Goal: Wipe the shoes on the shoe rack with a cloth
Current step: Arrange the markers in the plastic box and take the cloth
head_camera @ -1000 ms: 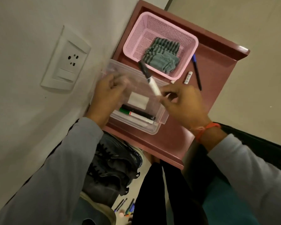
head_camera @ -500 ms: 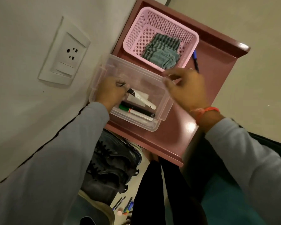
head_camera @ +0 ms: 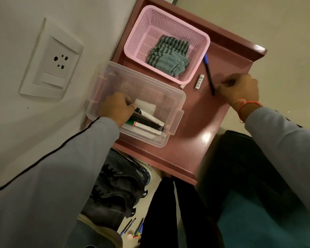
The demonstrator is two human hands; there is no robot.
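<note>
- Folded grey-green striped cloth (head_camera: pixel 168 57) in the pink perforated plastic basket (head_camera: pixel 138 42): soft, light; pinch its top folds.
- Left hand (head_camera: pixel 115 108) grips a white marker (head_camera: pixel 149 116); right hand (head_camera: pixel 240 90) pinches a blue-capped black pen (head_camera: pixel 209 73).

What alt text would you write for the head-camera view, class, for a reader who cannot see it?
A person's left hand puts a marker into a clear plastic box on a red shelf top while the right hand reaches a blue-capped pen. A striped cloth lies in a pink basket.
</note>
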